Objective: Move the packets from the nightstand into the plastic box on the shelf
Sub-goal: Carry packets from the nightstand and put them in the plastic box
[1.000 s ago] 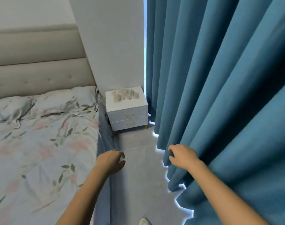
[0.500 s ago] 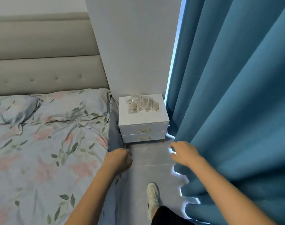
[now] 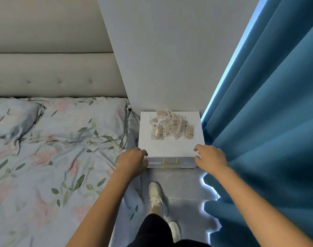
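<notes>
Closing in since a second ago, both hands, left hand [image 3: 132,161] and right hand [image 3: 210,158], are hovering loosely curled, empty, before the nightstand [image 3: 170,148]; gathering the packets [image 3: 171,126] together should prevent spills.

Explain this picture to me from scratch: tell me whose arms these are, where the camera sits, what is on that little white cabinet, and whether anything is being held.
There is no machine here. A person wears a wide-angle camera on the head, looking forward and down, so you see their own two bare arms and their white shoes on the floor. The left hand and right hand reach toward the front edge of a white nightstand; their fingers are loosely curled and hold nothing. On the nightstand's top, toward the back, lies a loose pile of small clear packets, untouched. A bed with a floral cover lies to the left and a blue curtain hangs on the right. No plastic box or shelf is in view.
</notes>
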Demonstrator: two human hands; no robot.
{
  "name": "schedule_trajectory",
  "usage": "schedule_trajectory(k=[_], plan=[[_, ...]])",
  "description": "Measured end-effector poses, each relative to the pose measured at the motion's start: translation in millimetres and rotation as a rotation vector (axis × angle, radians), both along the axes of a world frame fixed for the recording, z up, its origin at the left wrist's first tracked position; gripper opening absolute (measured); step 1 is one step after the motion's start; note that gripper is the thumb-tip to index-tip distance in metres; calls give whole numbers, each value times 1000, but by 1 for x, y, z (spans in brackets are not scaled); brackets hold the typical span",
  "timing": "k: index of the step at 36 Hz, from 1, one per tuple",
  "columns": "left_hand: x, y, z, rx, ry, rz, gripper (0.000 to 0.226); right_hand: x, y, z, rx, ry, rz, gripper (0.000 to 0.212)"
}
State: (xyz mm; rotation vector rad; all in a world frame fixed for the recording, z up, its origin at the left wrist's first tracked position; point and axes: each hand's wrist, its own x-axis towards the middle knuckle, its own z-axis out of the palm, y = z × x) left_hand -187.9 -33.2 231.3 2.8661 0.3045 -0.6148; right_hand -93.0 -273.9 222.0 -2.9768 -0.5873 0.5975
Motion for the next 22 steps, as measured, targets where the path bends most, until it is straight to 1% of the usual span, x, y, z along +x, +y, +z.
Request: schedule_trajectory(k=[5, 12, 14, 17, 20, 22], plan=[[60, 27, -31, -13, 30, 3, 37, 60, 22, -34, -9, 14, -100, 37], [130, 48, -99, -83, 166, -53, 35, 130, 49, -112, -24, 141, -205, 36], [151, 45, -118, -115, 193, -108, 35, 147, 52, -136, 14, 115, -274, 36], [187, 38, -144, -151, 195, -173, 36, 177, 57, -170, 136, 101, -448, 33], [224, 35, -171, -167, 158, -179, 37, 207, 64, -201, 251, 162, -605, 35], [243, 34, -188, -191, 164, -159, 37, 224, 68, -229, 247, 225, -620, 34]])
